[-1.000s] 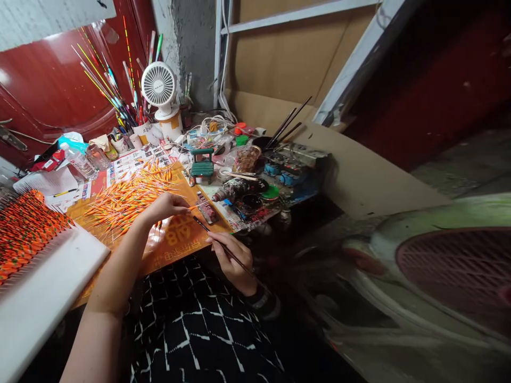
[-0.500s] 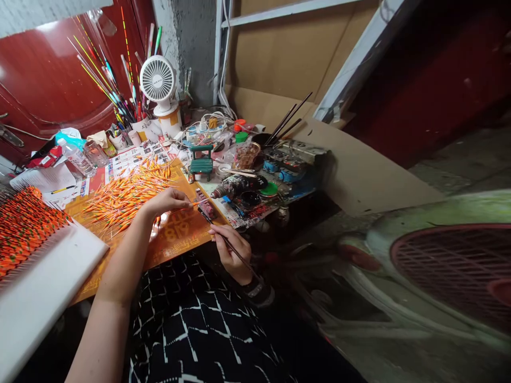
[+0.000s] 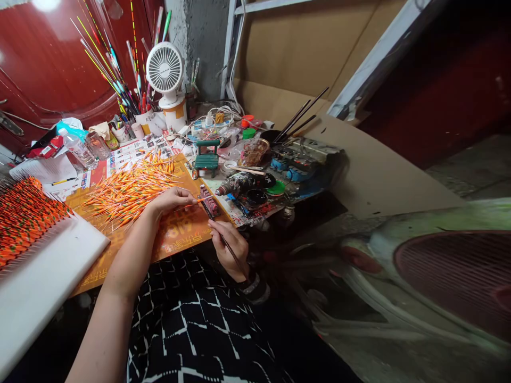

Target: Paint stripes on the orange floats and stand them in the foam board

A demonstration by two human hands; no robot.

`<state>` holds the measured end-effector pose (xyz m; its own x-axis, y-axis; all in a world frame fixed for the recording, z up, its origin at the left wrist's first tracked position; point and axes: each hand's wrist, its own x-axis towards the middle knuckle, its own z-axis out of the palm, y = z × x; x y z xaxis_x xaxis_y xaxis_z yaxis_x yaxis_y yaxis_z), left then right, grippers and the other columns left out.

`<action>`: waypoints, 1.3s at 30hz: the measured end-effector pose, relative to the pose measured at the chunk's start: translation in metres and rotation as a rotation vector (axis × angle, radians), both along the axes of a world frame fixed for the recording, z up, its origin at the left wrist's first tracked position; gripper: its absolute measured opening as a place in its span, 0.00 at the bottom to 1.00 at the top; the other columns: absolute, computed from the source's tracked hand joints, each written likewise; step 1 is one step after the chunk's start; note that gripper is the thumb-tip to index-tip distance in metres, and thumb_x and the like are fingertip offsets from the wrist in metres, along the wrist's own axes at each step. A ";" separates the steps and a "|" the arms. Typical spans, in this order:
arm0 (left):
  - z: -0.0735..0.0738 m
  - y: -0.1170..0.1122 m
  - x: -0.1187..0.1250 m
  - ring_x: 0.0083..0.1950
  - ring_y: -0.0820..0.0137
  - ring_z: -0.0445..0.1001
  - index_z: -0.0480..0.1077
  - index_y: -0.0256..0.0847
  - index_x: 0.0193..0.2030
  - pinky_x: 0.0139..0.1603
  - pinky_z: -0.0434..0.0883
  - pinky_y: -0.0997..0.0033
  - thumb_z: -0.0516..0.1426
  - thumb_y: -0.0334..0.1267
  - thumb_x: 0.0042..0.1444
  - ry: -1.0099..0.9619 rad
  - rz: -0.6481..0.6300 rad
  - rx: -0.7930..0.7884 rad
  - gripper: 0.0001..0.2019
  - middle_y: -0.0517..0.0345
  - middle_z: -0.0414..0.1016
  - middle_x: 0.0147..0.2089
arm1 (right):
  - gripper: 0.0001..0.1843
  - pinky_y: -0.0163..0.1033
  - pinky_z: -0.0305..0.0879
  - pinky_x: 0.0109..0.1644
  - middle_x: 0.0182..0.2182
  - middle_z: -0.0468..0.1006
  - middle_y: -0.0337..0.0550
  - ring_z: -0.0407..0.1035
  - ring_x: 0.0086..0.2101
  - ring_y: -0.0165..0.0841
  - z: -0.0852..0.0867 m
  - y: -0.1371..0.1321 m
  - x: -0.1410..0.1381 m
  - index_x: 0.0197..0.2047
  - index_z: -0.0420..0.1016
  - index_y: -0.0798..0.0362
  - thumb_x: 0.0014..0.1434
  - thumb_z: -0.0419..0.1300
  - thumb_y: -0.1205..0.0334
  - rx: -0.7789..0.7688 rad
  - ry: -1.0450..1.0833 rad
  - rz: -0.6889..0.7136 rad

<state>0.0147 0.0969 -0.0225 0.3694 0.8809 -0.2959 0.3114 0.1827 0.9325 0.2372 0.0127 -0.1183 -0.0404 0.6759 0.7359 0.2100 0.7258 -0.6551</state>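
Note:
My left hand [image 3: 173,200] is closed, pinching a thin orange fishing float [image 3: 205,199]. The float's pale stem reaches the nose of a paint-smeared rotary tool [image 3: 239,184]; whether it sits inside the nose I cannot tell. My right hand [image 3: 230,246] is closed round a dark paintbrush [image 3: 228,244], whose tip points up toward the float. Just beyond the brush tip lies a small reddish block [image 3: 210,204] on the board. Left of my hands, a heap of orange floats [image 3: 130,187] covers part of the orange board [image 3: 181,236].
A white foam slab [image 3: 59,266] with rows of upright floats [image 3: 27,221] stands at the left. Behind are a small white fan [image 3: 165,69], a green miniature chair [image 3: 206,161] and open paint pots [image 3: 256,197]. A large fan [image 3: 455,271] stands at the right.
The view has shifted a little. My left hand keeps the float at the rotary tool, and the brush in my right hand stays just below it. Neither hold has changed.

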 end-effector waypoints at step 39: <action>0.004 -0.008 0.009 0.20 0.81 0.52 0.72 0.34 0.25 0.22 0.45 0.74 0.70 0.55 0.43 -0.024 0.008 -0.004 0.23 0.67 0.60 0.19 | 0.30 0.50 0.76 0.50 0.47 0.81 0.51 0.76 0.46 0.40 0.004 -0.033 -0.031 0.70 0.64 0.49 0.67 0.54 0.76 0.146 -0.058 0.099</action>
